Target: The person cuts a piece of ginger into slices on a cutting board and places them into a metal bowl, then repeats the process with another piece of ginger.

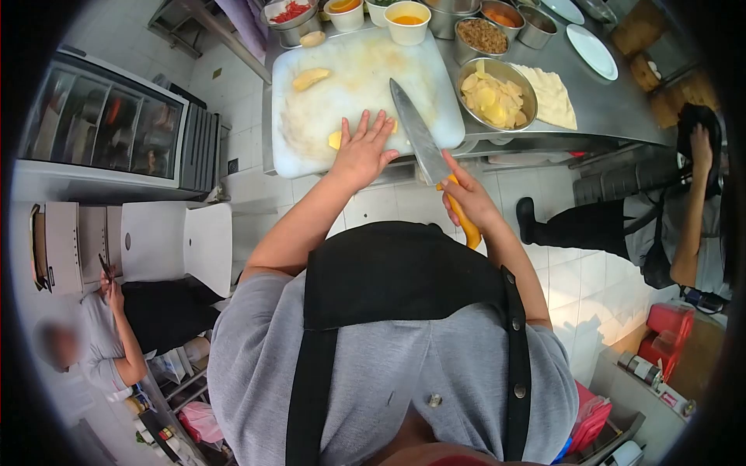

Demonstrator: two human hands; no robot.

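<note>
My left hand [364, 146] lies flat with its fingers spread on a white cutting board [299, 109]. Pale yellow ginger [335, 140] shows at the edges of that palm; the rest is covered. My right hand [471, 190] grips the yellow handle of a large kitchen knife [416, 128]. The blade slants up and left over the board's right side, its tip pointing away from me. A peeled ginger piece [311, 78] rests at the board's upper left, and a smaller piece [312, 39] lies at the far edge. Right of the board stands a metal bowl of ginger slices [493, 97].
A folded cream cloth [548, 97] lies beside the bowl on the steel counter [614, 113]. Several tubs and metal bowls, one with brown crumbly food [482, 36], line the back. One person [116, 342] is at left, another [684, 210] at right. A glass-door fridge [105, 120] stands left.
</note>
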